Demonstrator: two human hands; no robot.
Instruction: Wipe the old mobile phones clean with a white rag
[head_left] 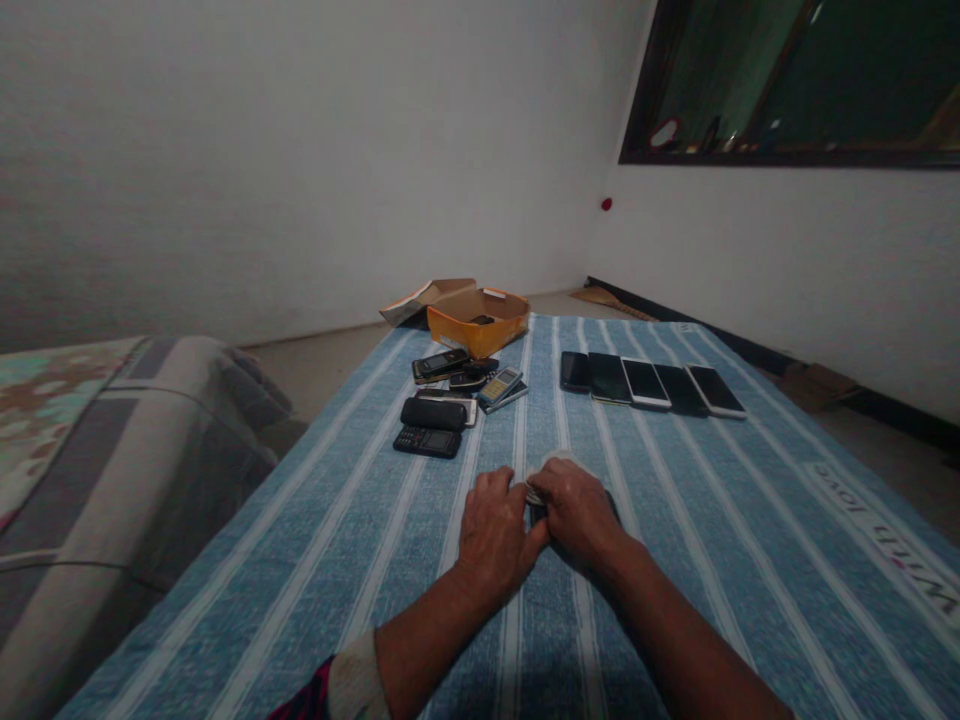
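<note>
At the near middle of the bed-like surface, my right hand [581, 508] is closed on a bunched pale cloth [559, 457]. It presses this cloth onto a dark phone [538, 513], which lies mostly hidden under my fingers. My left hand [491, 525] is beside it, fingers bent and thumb reaching to the phone's near edge, gripping its left side. Farther left is a loose pile of keypad phones, with a black keypad phone [427, 441], a black case-like phone [433, 413] and a silver-blue keypad phone [501, 385]. To the right, several smartphones lie in a row, among them a white-framed smartphone [646, 383].
Blue striped cloth [405, 560] covers the surface. An orange cardboard box [480, 325], its lid [427, 297] open behind it, stands at the far end with a dark item inside. A draped grey-striped piece [187, 430] is on the left. Walls close off the back and right.
</note>
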